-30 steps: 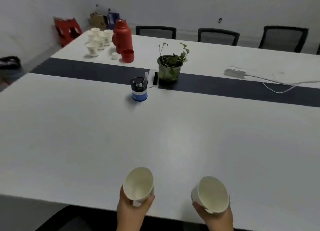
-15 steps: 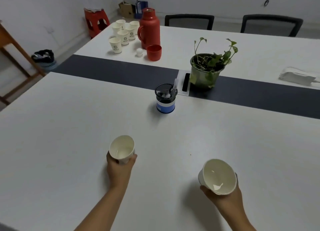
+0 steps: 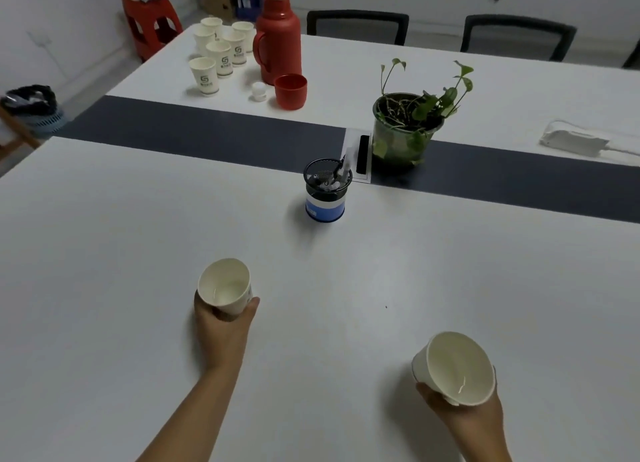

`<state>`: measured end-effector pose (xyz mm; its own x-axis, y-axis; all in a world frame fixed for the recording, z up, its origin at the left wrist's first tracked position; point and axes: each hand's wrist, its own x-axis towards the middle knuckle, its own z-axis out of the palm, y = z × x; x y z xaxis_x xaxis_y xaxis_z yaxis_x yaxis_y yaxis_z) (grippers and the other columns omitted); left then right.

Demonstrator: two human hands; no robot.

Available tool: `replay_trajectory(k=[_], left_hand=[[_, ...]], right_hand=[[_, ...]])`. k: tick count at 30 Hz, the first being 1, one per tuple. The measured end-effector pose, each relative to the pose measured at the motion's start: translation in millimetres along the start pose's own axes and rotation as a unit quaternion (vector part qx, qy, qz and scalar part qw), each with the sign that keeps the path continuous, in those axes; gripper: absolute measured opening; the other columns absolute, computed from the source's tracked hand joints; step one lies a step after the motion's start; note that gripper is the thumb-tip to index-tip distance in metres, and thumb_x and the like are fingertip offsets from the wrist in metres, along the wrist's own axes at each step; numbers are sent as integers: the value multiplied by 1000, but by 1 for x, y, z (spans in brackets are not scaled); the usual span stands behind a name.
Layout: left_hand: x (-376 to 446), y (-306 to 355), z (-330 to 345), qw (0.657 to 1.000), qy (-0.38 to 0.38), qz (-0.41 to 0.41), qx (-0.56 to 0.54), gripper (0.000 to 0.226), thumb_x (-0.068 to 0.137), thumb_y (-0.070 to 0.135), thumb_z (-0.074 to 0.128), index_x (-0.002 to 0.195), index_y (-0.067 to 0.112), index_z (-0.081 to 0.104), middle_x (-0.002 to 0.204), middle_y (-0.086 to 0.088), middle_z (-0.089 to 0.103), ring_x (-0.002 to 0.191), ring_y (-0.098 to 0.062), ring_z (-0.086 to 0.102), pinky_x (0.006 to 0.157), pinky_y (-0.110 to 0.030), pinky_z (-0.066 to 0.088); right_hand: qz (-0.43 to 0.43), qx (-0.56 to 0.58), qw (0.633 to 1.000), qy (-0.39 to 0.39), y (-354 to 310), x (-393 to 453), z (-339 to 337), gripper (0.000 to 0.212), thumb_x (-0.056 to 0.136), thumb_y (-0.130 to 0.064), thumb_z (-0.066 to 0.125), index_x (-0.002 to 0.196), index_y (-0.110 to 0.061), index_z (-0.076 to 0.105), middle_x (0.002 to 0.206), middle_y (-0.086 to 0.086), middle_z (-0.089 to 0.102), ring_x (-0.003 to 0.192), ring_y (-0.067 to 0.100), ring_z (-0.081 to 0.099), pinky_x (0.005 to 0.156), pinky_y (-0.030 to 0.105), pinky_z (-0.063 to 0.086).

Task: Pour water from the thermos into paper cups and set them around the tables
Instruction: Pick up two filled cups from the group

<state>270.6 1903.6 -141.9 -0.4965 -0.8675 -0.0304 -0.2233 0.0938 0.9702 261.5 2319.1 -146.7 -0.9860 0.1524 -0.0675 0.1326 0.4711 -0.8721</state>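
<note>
left hand (image 3: 221, 326) wraps its fingers and thumb around a paper cup (image 3: 225, 286), held over the near white table (image 3: 104, 288); a little water shows at the bottom of this cup. right hand (image 3: 464, 416) grips a second paper cup (image 3: 455, 366) from below and behind, fingers curled round its base, cup tilted toward the camera; a glint of liquid inside. cannot tell whether either cup base touches the tabletop. the two held cups are well apart, left one further from the body. red thermos (image 3: 277, 39) stands upright on the far table, lid off; its red cap cup (image 3: 291, 91) and a small white stopper (image 3: 259, 90) sit just in front of it. cluster of printed paper cups (image 3: 221, 51) stands to the left of the thermos. mesh pen holder (image 3: 327, 189) stands on the near table by the dark centre strip (image 3: 207, 132); potted plant (image 3: 408, 125) on that strip. white power strip (image 3: 573, 142) on the far table at right.
</note>
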Motion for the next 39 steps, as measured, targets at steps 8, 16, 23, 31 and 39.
replay_trajectory(k=[8,16,23,31,39], left_hand=[[-145,-36,19,992,-89,12,86,71,88,11,90,149,9,55,150,-10,56,130,-38,65,103,-50,56],[-248,-10,169,875,-363,230,222,64,105,33,69,164,30,45,177,10,27,165,-7,10,131,-39,26],[-273,-19,228,805,-322,304,395,66,110,50,48,168,20,41,179,-11,22,168,-30,7,134,-54,4],[-272,-13,219,799,-301,305,422,67,109,54,39,167,20,42,179,-11,23,168,-30,8,134,-53,0],[-270,-15,212,805,-304,297,413,67,110,53,41,168,20,41,179,-9,20,168,-28,6,134,-54,0]], right_hand=[[49,47,994,85,5,-4,-42,91,57,-17,107,132,-36,61,127,-4,70,117,25,66,101,48,51],[54,66,987,133,40,59,-171,94,61,-21,104,141,-29,55,133,-6,67,120,21,65,103,45,51],[65,74,977,187,84,132,-276,95,61,-30,103,143,-24,55,135,-4,67,123,20,65,105,39,50],[107,120,963,216,126,197,-317,102,64,-21,102,150,-19,47,144,0,61,130,21,59,114,40,47],[93,143,962,211,134,228,-311,101,65,-19,101,150,-19,46,144,-3,61,130,16,59,112,34,47]])
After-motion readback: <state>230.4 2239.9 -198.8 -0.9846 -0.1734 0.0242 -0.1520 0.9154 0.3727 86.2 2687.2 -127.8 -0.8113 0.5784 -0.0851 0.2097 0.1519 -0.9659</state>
